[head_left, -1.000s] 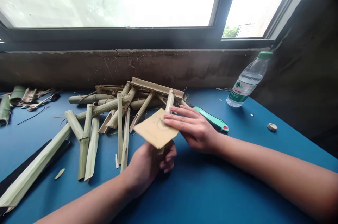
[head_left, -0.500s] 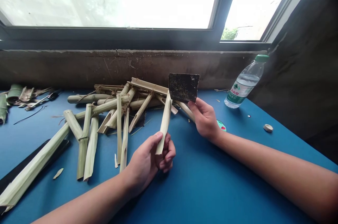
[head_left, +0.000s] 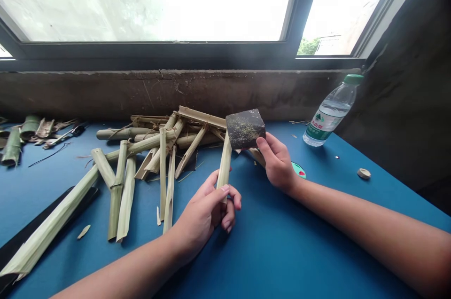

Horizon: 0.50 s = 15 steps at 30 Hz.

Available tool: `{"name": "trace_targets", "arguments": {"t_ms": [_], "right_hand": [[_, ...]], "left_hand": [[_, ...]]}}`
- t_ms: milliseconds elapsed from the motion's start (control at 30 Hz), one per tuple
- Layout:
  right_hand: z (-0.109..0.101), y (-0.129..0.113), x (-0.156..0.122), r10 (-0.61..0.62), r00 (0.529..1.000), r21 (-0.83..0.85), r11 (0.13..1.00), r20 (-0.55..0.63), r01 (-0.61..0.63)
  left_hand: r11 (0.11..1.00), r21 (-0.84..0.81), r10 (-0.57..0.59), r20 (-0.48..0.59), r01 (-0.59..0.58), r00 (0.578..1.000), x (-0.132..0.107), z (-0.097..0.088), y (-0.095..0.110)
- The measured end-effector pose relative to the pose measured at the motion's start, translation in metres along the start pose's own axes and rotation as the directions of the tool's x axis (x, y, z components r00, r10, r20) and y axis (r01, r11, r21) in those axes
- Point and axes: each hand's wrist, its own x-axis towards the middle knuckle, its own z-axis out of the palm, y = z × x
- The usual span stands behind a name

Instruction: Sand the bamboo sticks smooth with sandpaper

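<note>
Between the thumb and fingers of my left hand (head_left: 211, 209) is a pale split bamboo strip (head_left: 224, 167), held upright and tilted slightly right. My right hand (head_left: 278, 162) pinches a dark, square piece of sandpaper (head_left: 245, 129) with pale dust on its face. The sandpaper's lower left edge overlaps the top of the strip; whether they press together I cannot tell. Left of my hands, a structure of joined bamboo pieces (head_left: 151, 141) lies on the blue table (head_left: 268, 242), with several split lengths leaning from it.
A water bottle (head_left: 331, 111) with a green cap stands tilted-looking at the back right. Nearby lie a small round piece (head_left: 364, 174) and a green object (head_left: 299, 170) partly behind my right wrist. Bamboo offcuts (head_left: 30, 127) sit at the far left, below the window (head_left: 155, 50).
The sandpaper has tipped and come down a little over the strip's top end. My left thumb has shifted across the strip. The whole view has moved slightly.
</note>
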Motion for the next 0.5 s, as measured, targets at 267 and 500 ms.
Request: {"name": "trace_targets", "arguments": {"t_ms": [267,500], "right_hand": [[-0.011,0.008,-0.001,0.109,0.991,-0.014,0.994,0.083,-0.108],[-0.017,0.001,0.002,0.099,0.954,-0.053,0.995,0.284,-0.087]], "left_hand": [[1.0,-0.013,0.008,-0.006,-0.008,1.0,0.001,-0.001,-0.001],[1.0,-0.022,0.003,-0.048,-0.004,0.999,0.0,0.001,-0.001]]}}
